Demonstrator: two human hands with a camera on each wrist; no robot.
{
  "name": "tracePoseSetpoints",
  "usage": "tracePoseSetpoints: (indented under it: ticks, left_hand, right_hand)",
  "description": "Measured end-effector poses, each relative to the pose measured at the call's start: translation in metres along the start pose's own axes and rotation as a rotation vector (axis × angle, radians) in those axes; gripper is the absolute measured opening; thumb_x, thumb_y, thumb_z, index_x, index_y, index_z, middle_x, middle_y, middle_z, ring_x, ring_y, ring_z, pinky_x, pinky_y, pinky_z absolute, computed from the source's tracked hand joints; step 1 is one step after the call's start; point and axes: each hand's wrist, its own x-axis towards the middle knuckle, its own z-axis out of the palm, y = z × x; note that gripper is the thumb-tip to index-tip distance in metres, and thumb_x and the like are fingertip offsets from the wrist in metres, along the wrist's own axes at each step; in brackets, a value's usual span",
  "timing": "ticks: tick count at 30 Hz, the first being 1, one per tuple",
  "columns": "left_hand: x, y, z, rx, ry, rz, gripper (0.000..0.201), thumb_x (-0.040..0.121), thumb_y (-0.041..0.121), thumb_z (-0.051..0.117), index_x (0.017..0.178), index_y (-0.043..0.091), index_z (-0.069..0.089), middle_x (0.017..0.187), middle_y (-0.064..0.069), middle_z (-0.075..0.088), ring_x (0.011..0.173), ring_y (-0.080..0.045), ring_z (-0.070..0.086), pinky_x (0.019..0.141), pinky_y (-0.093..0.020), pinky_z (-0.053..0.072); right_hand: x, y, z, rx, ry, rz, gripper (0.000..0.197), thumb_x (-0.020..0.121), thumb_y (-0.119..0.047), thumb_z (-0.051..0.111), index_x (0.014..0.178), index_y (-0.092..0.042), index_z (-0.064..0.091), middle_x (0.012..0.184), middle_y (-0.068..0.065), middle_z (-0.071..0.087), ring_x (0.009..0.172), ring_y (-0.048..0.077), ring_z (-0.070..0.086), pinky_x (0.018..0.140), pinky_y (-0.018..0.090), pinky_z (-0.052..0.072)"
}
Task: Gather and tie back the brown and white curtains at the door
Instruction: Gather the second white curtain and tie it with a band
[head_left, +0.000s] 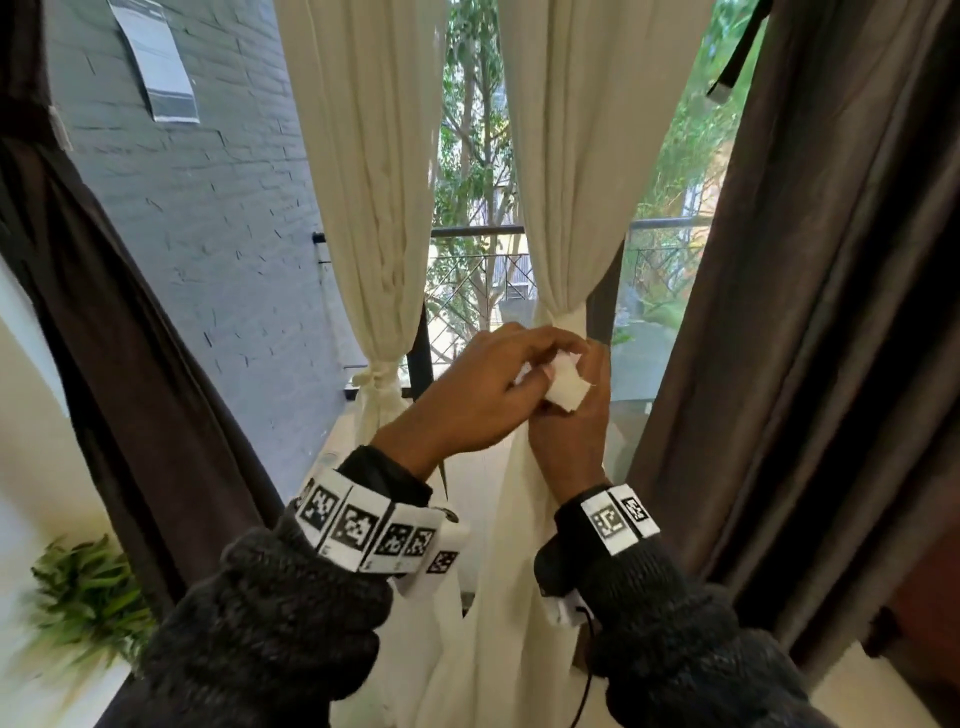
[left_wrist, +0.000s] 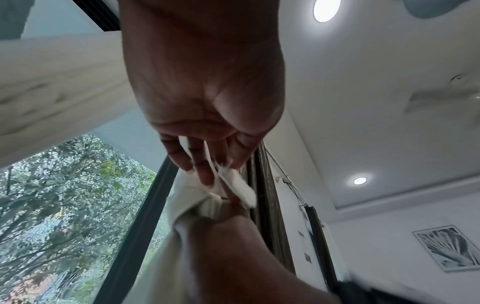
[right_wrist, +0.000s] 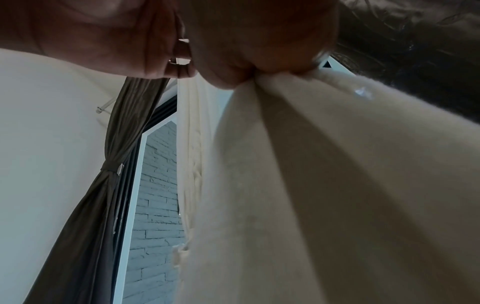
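The right white curtain (head_left: 582, 156) is bunched at waist height. My right hand (head_left: 574, 421) grips the bunch from below, its fingers curled round the folds (right_wrist: 311, 164). My left hand (head_left: 537, 371) reaches over from the left and pinches the end of a white tie band (head_left: 565, 388) against the bunch; in the left wrist view the tie band (left_wrist: 241, 187) runs between its fingers (left_wrist: 200, 168). The left white curtain (head_left: 382, 376) hangs knotted. The left brown curtain (right_wrist: 109, 168) is cinched by a band. The right brown curtain (head_left: 810, 312) hangs loose beside my hands.
A grey brick wall (head_left: 208, 218) stands outside on the left, with a balcony railing (head_left: 478, 231) and trees beyond the glass. A green potted plant (head_left: 88, 587) sits low on the left. A black strap (head_left: 737, 52) hangs at the top right.
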Motion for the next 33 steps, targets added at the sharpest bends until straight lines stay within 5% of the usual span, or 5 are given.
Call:
tracePoseSetpoints:
  ticks: [6,9,14,18,33]
  left_hand:
    - [0.003,-0.003,0.004,-0.108,0.041,0.011,0.041,0.092,0.018,0.055,0.133,0.022,0.059,0.119,-0.005,0.070,0.111,-0.011,0.065,0.095,-0.040,0.054]
    - [0.004,-0.001,0.019,-0.151,0.190,0.001,0.039,0.090,0.014,0.063,0.126,0.027,0.065,0.110,0.002,0.075,0.102,-0.006,0.069,0.091,-0.040,0.056]
    - [0.009,-0.005,0.025,-0.029,0.324,-0.011,0.037,0.088,0.034,0.061,0.125,0.039,0.061,0.086,-0.001,0.076,0.076,-0.018,0.069,0.071,-0.042,0.056]
    - [0.009,-0.015,0.022,-0.046,0.350,0.024,0.030,0.090,0.025,0.063,0.119,0.025,0.070,0.083,-0.003,0.073,0.072,-0.024,0.062,0.068,-0.043,0.052]
    - [0.011,-0.033,0.024,0.046,0.193,0.075,0.063,0.075,0.032,0.071,0.134,0.017,0.056,0.107,0.004,0.048,0.102,-0.019,0.051,0.085,-0.032,0.047]
  right_hand:
    - [-0.011,-0.006,0.000,0.064,0.080,-0.105,0.047,0.081,0.011,0.058,0.124,0.003,0.041,0.118,0.011,0.052,0.108,0.006,0.057,0.094,0.019,0.049]
    - [-0.017,-0.017,0.006,0.124,0.098,-0.119,0.061,0.087,0.002,0.062,0.135,-0.009,0.028,0.131,-0.023,0.046,0.115,-0.010,0.053,0.097,0.017,0.048]
    - [-0.020,-0.024,-0.006,0.191,0.040,-0.181,0.048,0.089,0.002,0.054,0.133,0.013,0.040,0.129,-0.008,0.051,0.121,-0.011,0.049,0.102,0.012,0.041]
    - [-0.013,-0.025,-0.016,0.290,-0.046,-0.078,0.042,0.080,0.002,0.049,0.122,-0.002,0.051,0.108,-0.032,0.058,0.103,-0.001,0.059,0.090,0.015,0.045]
    - [0.028,-0.037,-0.027,0.225,-0.267,0.124,0.018,0.091,-0.037,0.064,0.089,-0.020,0.059,0.074,-0.009,0.067,0.072,0.009,0.065,0.068,0.030,0.050]
